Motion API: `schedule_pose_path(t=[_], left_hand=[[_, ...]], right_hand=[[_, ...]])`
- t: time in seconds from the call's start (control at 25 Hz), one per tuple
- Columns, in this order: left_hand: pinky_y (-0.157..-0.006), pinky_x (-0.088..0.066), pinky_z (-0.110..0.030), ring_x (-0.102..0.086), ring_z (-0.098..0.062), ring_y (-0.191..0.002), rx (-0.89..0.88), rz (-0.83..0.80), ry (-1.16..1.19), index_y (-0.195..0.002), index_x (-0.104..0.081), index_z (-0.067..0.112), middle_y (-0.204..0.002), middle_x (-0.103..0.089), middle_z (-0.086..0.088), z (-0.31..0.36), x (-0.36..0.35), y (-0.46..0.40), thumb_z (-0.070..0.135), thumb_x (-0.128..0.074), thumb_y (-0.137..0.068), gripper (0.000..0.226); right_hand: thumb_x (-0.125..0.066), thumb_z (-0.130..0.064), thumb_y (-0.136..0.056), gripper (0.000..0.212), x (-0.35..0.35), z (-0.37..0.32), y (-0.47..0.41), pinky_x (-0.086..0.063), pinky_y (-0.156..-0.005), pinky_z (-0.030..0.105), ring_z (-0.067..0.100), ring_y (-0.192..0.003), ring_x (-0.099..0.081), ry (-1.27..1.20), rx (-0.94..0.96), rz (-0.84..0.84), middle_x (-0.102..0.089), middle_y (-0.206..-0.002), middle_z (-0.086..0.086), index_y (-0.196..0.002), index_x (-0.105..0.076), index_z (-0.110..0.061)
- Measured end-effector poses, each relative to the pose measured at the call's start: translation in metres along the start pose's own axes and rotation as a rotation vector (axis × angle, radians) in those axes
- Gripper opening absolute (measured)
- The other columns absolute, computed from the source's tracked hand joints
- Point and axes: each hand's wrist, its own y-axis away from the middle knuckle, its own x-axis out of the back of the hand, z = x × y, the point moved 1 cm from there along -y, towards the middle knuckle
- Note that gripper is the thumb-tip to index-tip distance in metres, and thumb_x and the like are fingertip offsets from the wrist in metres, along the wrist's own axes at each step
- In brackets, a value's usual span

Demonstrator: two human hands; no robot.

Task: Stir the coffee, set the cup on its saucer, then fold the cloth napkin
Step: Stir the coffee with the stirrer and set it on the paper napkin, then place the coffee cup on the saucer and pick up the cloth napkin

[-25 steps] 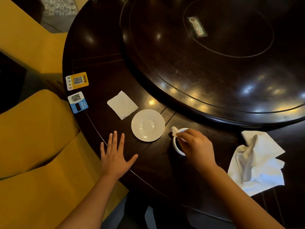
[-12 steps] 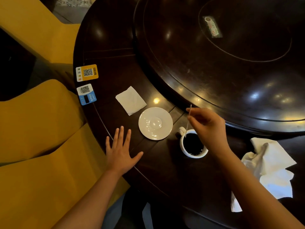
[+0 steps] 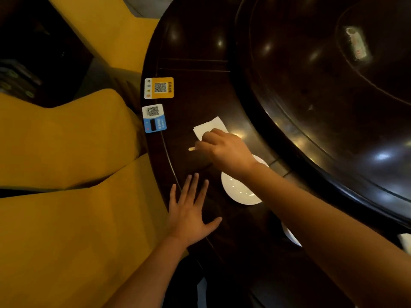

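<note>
My right hand [image 3: 224, 151] reaches left across the dark table, over the small white paper square [image 3: 209, 126], fingers closed on a thin wooden stir stick [image 3: 191, 149] whose tip pokes out to the left. The white saucer [image 3: 239, 191] lies bare under my right wrist and forearm. Only a sliver of the white coffee cup [image 3: 291, 236] shows below my right forearm. A corner of the white cloth napkin [image 3: 405, 242] peeks in at the right edge. My left hand [image 3: 191, 210] rests flat on the table edge, fingers spread, holding nothing.
Two QR-code cards, one yellow [image 3: 159, 88] and one blue [image 3: 154, 118], lie near the table's left rim. A raised dark turntable [image 3: 311, 85] fills the far right. Yellow chairs [image 3: 66, 174] stand close on the left.
My right hand lifted the stir stick out of the cup and carried it left, past the saucer, to the paper square. The view swung left; my left hand stayed flat.
</note>
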Motion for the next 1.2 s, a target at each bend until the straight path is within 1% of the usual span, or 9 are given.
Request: schedule_pose_path(t=[0.12,0.44,0.52,0.6,0.68,0.84,1.0,1.08,1.2], left_hand=[[-0.111,-0.009,-0.056,-0.004,-0.024,-0.144,0.011,0.004,0.018,-0.148,-0.018,0.023,-0.157,-0.011,-0.010,0.001,0.000,-0.001,0.078,-0.037,-0.073,0.096],[-0.109,-0.011,-0.057,-0.007,-0.025,-0.144,0.013,-0.006,0.023,-0.147,-0.021,0.022,-0.156,-0.013,-0.011,0.001,-0.001,-0.003,0.079,-0.036,-0.072,0.095],[-0.108,-0.011,-0.057,-0.008,-0.026,-0.144,0.014,-0.015,0.018,-0.147,-0.021,0.022,-0.156,-0.013,-0.011,0.001,-0.001,-0.002,0.079,-0.035,-0.072,0.096],[-0.108,-0.012,-0.057,-0.007,-0.026,-0.144,0.012,-0.022,0.016,-0.148,-0.020,0.022,-0.157,-0.012,-0.011,0.001,-0.001,-0.002,0.080,-0.034,-0.073,0.096],[-0.108,-0.012,-0.057,-0.006,-0.026,-0.144,0.014,-0.024,0.020,-0.148,-0.020,0.022,-0.157,-0.011,-0.011,0.001,-0.001,-0.002,0.080,-0.034,-0.073,0.096],[-0.109,-0.009,-0.057,-0.003,-0.024,-0.144,0.016,-0.020,0.033,-0.147,-0.019,0.023,-0.157,-0.009,-0.010,0.001,0.000,-0.002,0.080,-0.035,-0.072,0.095],[-0.109,-0.008,-0.056,-0.003,-0.023,-0.144,0.013,-0.006,0.051,-0.147,-0.021,0.024,-0.157,-0.012,-0.009,0.001,0.001,-0.002,0.079,-0.035,-0.072,0.094],[-0.109,-0.008,-0.057,-0.005,-0.023,-0.144,0.011,-0.003,0.049,-0.147,-0.022,0.024,-0.156,-0.017,-0.009,0.001,0.001,-0.003,0.080,-0.035,-0.072,0.094],[-0.109,-0.010,-0.057,-0.008,-0.024,-0.143,0.013,0.000,0.038,-0.146,-0.024,0.023,-0.154,-0.023,-0.010,0.002,0.000,-0.002,0.081,-0.035,-0.072,0.094]], right_hand=[[-0.079,-0.004,-0.063,0.023,-0.026,-0.003,-0.013,-0.042,-0.044,0.027,0.029,-0.063,-0.059,0.075,0.110,-0.082,-0.063,-0.074,0.015,-0.083,-0.068,-0.001],[-0.084,-0.011,-0.060,0.023,-0.051,-0.004,-0.035,-0.043,-0.047,0.025,0.023,-0.065,-0.059,0.126,0.122,-0.285,-0.064,-0.075,0.011,-0.078,-0.070,-0.005],[-0.074,-0.012,-0.073,0.017,-0.052,-0.005,-0.041,-0.044,-0.053,0.028,0.024,-0.076,-0.059,0.144,0.104,-0.316,-0.064,-0.086,0.012,-0.088,-0.069,-0.004],[-0.055,-0.011,-0.088,0.020,-0.058,-0.005,-0.045,-0.044,-0.065,0.030,0.027,-0.093,-0.055,0.156,0.076,-0.380,-0.060,-0.104,0.014,-0.105,-0.063,-0.003],[-0.050,-0.011,-0.092,0.023,-0.060,-0.005,-0.046,-0.041,-0.067,0.030,0.027,-0.098,-0.052,0.148,0.056,-0.415,-0.056,-0.110,0.015,-0.110,-0.059,-0.002],[-0.067,-0.009,-0.081,0.016,-0.062,-0.004,-0.034,-0.046,-0.057,0.031,0.028,-0.080,-0.058,0.126,-0.043,-0.349,-0.063,-0.092,0.016,-0.094,-0.067,0.000],[-0.071,-0.015,-0.079,0.015,-0.071,-0.009,-0.015,-0.050,-0.058,0.030,0.026,-0.072,-0.061,0.077,-0.161,-0.245,-0.067,-0.083,0.012,-0.088,-0.071,-0.003],[-0.066,-0.018,-0.083,0.017,-0.073,-0.010,-0.008,-0.050,-0.064,0.031,0.026,-0.075,-0.061,0.024,-0.192,-0.196,-0.067,-0.085,0.012,-0.089,-0.071,-0.003],[-0.052,-0.025,-0.091,0.027,-0.070,-0.012,-0.006,-0.048,-0.075,0.036,0.028,-0.087,-0.061,0.008,-0.237,-0.218,-0.066,-0.096,0.013,-0.100,-0.067,-0.004]])
